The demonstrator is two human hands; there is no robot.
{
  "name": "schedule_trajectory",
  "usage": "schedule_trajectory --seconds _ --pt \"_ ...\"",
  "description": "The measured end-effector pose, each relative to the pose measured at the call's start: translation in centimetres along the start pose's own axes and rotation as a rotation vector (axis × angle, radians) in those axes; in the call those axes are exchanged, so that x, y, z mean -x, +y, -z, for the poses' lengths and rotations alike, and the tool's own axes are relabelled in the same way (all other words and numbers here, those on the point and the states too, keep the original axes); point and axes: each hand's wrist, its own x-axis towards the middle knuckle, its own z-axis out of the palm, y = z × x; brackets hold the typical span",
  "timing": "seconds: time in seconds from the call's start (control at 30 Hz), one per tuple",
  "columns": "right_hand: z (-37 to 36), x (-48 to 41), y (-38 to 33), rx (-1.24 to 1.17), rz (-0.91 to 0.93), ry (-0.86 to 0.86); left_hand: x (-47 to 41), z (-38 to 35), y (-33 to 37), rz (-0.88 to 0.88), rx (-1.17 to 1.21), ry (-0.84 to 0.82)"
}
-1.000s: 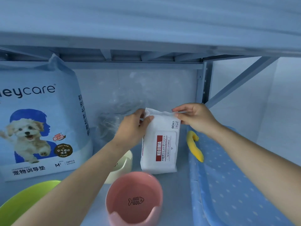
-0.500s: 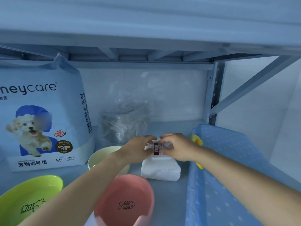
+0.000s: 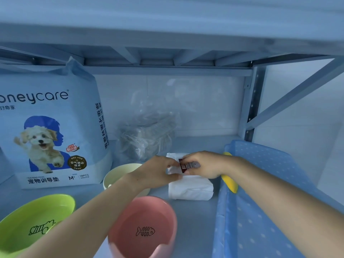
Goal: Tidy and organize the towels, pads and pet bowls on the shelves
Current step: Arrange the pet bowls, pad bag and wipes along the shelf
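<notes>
Nearest, at 6 o'clock in the view, a pink bowl [image 3: 143,229] with a fish-bone drawing sits on the shelf [image 3: 195,220]. A green bowl [image 3: 33,226] with a similar drawing is at 8 o'clock, partly behind the left forearm. At 4 o'clock a blue dotted mat [image 3: 260,211] lies along the right side of the shelf, with a yellow piece [image 3: 230,183] at its inner edge, under the right wrist.

Further in, near the centre, the white pack of wipes [image 3: 189,189] rests on the shelf between the mat and a cream bowl [image 3: 121,174], which is at the pack's 9 o'clock. Both hands are on the pack's upper far part. The left hand [image 3: 156,172] grips its left edge with thumb and curled fingers, and the right hand [image 3: 204,164] pinches the red-and-white label from 3 o'clock.

Behind the pack, at its 12 o'clock, stands a crumpled clear plastic bag [image 3: 147,135] with pale contents. At 10 o'clock the large bag of pet training pads [image 3: 52,127] stands upright near the back wall. A shelf post [image 3: 251,101] rises at 2 o'clock.
</notes>
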Motion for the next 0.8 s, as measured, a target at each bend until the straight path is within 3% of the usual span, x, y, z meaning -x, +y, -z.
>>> schedule_trajectory --seconds 0.17,0.4,0.8 --pt "0.7 -0.4 0.1 -0.013 -0.017 -0.074 0.2 -0.3 -0.2 0.029 0.064 -0.03" --pt "0.4 -0.3 0.6 -0.061 -0.016 -0.042 0.1 -0.3 -0.4 0.023 0.066 -0.035" --pt "1.3 -4.8 -3.2 -0.052 0.1 0.367 -2.0 6.1 -6.3 0.082 -0.261 0.371"
